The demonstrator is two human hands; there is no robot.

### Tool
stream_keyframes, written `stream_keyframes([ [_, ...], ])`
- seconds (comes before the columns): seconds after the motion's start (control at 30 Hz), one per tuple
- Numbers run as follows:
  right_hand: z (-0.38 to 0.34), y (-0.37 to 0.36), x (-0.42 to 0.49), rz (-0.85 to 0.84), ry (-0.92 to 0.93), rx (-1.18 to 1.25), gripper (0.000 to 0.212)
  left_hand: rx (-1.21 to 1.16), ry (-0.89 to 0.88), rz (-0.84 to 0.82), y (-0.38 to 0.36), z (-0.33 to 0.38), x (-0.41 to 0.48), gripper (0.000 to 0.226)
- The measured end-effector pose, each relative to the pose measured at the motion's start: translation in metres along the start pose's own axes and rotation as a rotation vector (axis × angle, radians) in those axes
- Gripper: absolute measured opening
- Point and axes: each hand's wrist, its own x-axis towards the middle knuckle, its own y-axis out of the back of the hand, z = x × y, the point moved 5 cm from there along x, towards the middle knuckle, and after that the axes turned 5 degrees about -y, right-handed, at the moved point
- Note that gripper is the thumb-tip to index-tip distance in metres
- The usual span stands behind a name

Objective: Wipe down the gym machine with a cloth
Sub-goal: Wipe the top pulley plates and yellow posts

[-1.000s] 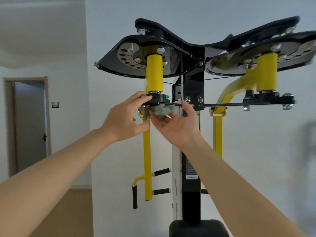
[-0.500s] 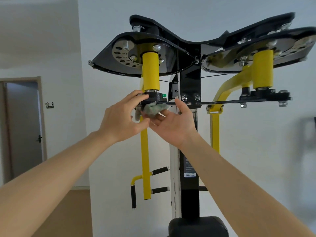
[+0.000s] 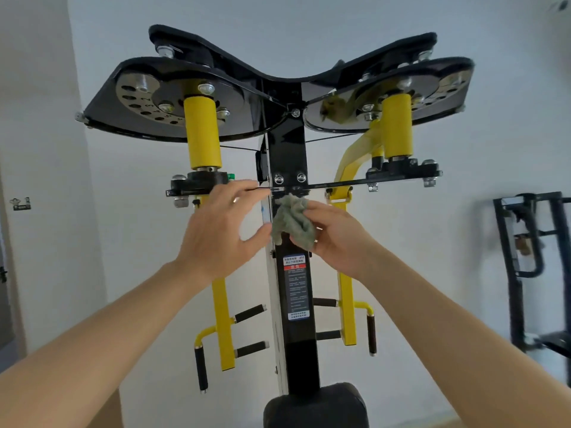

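**Q:** Where is the cloth (image 3: 293,222)?

**A:** Bunched against the black upright of the gym machine (image 3: 286,149), just under the crossbar (image 3: 346,182). The right hand (image 3: 338,239) grips it, fingers curled. The left hand (image 3: 221,233) hangs loosely spread just beside it.

**Q:** How will it handle?

**A:** Likely soft, light and limp. Best wadded at its middle, so loose ends miss the bolts (image 3: 301,177).

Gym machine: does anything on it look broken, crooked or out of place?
Nothing stands out. The gym machine looks intact; the right hand just holds a crumpled cloth at its black column.
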Motion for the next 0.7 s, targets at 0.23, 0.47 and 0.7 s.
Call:
stream_keyframes([
  [0.23,-0.031,0.043,-0.024,0.101,0.147,-0.229,0.020,-0.567,0.136,-0.142,-0.062,0.042,0.034,0.030],
  [0.47,-0.119,0.101,-0.050,0.529,0.634,-1.007,0.014,-1.051,0.730,-0.046,-0.116,0.060,0.049,0.015],
  [0.7,-0.156,0.162,-0.024,0.473,0.621,-1.467,0.054,-1.465,1.343,0.188,-0.175,0.096,0.056,0.019],
])
